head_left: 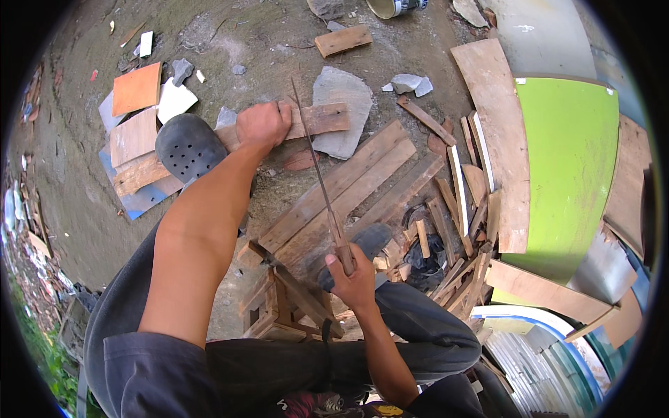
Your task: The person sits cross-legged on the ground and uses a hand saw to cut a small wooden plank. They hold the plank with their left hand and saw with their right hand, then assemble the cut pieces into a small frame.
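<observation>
My right hand is wrapped round the wooden handle of a handsaw. Its long, narrow blade points away from me and lies across a short wooden board. Just left of the blade, my left hand is closed over the board and grips it. A dark clog with round holes, on my left foot, rests at the board's left end. The board's right end lies over a flat grey stone slab; the blade hides part of the board. Whether the teeth have cut in, I cannot tell.
Nailed planks stand between my legs, with wood scraps to their right. A green panel and a pale plywood strip lie at the right. Board offcuts are piled left; a loose wood block lies beyond the slab.
</observation>
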`<act>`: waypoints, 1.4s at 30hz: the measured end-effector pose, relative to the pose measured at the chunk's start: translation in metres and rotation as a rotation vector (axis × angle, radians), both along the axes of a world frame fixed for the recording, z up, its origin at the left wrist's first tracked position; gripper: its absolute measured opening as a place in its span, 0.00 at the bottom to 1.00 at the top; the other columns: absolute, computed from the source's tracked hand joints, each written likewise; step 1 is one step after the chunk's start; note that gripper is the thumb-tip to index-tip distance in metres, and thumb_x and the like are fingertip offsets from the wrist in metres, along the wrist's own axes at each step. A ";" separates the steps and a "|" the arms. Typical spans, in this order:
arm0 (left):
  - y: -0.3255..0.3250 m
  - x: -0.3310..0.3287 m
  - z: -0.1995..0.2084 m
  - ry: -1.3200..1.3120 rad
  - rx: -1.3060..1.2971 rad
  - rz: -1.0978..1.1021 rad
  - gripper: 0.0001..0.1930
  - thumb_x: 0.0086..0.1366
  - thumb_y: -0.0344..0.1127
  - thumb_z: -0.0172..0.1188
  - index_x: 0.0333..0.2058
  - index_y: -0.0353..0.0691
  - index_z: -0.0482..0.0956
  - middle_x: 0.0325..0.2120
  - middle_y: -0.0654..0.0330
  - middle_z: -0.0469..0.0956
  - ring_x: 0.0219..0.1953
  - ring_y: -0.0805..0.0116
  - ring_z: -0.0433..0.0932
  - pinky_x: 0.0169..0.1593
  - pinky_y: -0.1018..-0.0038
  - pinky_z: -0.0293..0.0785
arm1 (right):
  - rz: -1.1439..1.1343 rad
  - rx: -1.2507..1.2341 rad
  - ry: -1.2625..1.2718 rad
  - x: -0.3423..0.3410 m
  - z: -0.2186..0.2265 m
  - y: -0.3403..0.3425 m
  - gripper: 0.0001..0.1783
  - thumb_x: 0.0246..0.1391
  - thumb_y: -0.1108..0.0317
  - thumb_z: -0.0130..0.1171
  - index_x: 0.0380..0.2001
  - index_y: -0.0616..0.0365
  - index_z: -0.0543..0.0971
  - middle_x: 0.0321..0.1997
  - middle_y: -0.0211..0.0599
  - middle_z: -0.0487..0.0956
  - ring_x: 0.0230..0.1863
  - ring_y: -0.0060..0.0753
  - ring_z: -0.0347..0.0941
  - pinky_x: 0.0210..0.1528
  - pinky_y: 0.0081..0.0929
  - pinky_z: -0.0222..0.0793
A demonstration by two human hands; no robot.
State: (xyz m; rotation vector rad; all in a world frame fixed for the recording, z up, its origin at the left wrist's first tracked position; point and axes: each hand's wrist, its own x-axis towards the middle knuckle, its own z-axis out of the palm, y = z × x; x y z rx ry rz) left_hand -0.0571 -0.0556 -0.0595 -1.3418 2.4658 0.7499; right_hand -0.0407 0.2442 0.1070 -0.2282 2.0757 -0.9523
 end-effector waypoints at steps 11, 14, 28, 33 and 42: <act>0.001 -0.001 0.000 0.012 0.016 0.008 0.30 0.69 0.53 0.42 0.28 0.34 0.87 0.28 0.42 0.83 0.34 0.43 0.84 0.45 0.55 0.79 | -0.269 -0.113 0.069 0.008 0.028 -0.040 0.13 0.66 0.62 0.59 0.40 0.64 0.76 0.23 0.32 0.77 0.22 0.18 0.68 0.26 0.19 0.64; -0.002 0.001 -0.001 -0.005 0.037 0.011 0.28 0.69 0.53 0.43 0.30 0.36 0.86 0.29 0.42 0.83 0.35 0.42 0.84 0.45 0.53 0.79 | -0.324 -0.025 -0.166 -0.004 0.034 -0.045 0.19 0.69 0.55 0.53 0.35 0.63 0.76 0.22 0.29 0.75 0.20 0.18 0.65 0.24 0.20 0.61; -0.001 0.005 -0.005 0.068 0.045 0.030 0.27 0.69 0.53 0.46 0.29 0.36 0.86 0.29 0.40 0.83 0.34 0.42 0.84 0.45 0.53 0.79 | -0.095 0.327 -0.144 0.031 0.022 0.023 0.35 0.70 0.44 0.48 0.18 0.64 0.70 0.13 0.30 0.65 0.19 0.22 0.60 0.24 0.32 0.58; 0.001 0.002 0.001 0.103 0.043 0.016 0.26 0.69 0.50 0.46 0.28 0.36 0.86 0.27 0.39 0.82 0.32 0.41 0.83 0.44 0.53 0.79 | 0.020 0.256 -0.087 -0.032 -0.041 -0.083 0.37 0.71 0.43 0.44 0.19 0.68 0.69 0.14 0.35 0.66 0.20 0.26 0.62 0.25 0.35 0.59; 0.007 0.009 -0.015 0.238 -0.137 0.025 0.23 0.67 0.47 0.50 0.20 0.37 0.83 0.20 0.44 0.81 0.26 0.45 0.82 0.41 0.53 0.78 | -0.076 0.234 -0.107 0.027 -0.009 0.008 0.34 0.71 0.43 0.46 0.16 0.57 0.69 0.15 0.23 0.64 0.16 0.18 0.57 0.20 0.28 0.52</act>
